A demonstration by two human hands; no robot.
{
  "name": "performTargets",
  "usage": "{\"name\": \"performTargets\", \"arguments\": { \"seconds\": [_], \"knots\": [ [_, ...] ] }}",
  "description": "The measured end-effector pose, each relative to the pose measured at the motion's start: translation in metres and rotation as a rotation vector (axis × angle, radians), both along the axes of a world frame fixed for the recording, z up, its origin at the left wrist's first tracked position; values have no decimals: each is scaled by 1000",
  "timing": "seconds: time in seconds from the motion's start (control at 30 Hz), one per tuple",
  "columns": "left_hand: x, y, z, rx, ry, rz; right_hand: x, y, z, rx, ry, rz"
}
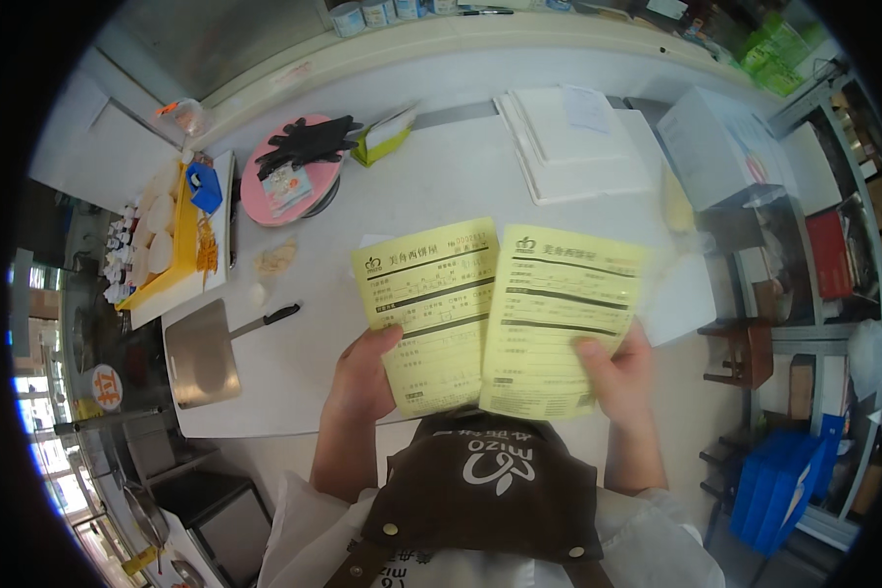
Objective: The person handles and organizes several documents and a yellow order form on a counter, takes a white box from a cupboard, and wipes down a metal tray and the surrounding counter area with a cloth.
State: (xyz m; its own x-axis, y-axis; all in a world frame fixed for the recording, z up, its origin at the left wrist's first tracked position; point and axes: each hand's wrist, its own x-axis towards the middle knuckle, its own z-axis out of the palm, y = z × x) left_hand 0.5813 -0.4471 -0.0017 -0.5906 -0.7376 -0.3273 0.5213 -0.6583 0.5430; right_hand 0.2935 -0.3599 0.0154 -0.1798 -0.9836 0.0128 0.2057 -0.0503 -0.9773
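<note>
Two yellow printed order slips are held up side by side in front of my dark apron. My left hand grips the left slip by its lower left edge, thumb on the front. On the other side, my right hand pinches the right slip near its lower right edge, thumb across the face. The right slip slightly overlaps the left one along their inner edges. Fingers behind both papers are hidden.
On the white table stand a pink turntable with black gloves, a knife, a metal scraper sheet and white boards. A yellow bin is left, a white box right, beside shelves.
</note>
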Motion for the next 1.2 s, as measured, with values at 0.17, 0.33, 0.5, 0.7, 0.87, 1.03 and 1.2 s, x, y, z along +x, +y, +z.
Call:
{"name": "performTargets", "arguments": {
  "seconds": [0.17, 0.33, 0.5, 0.7, 0.87, 1.03, 1.2],
  "knots": [
    [-12, 7, -3, -28, -90, -118, 9, 9, -2, 69, 22, 33],
    [-49, 25, 0, -216, -322, -181, -7, 18, -9, 135, 139, 23],
    [-102, 65, -1, -437, -628, -81, -44, 24, -13, 136, 339, 180],
    [-156, 113, -27, -320, -761, 201, -113, 39, -37, 195, 186, 428],
    [-198, 124, -21, -357, -751, 288, -160, 55, -85, 259, -74, 551],
    [-222, 112, -24, -412, -826, 223, -175, 47, -78, 422, -279, 632],
    [-248, 82, -32, -470, -999, 81, -189, 35, -78, 462, 31, 509]
  ]
}}
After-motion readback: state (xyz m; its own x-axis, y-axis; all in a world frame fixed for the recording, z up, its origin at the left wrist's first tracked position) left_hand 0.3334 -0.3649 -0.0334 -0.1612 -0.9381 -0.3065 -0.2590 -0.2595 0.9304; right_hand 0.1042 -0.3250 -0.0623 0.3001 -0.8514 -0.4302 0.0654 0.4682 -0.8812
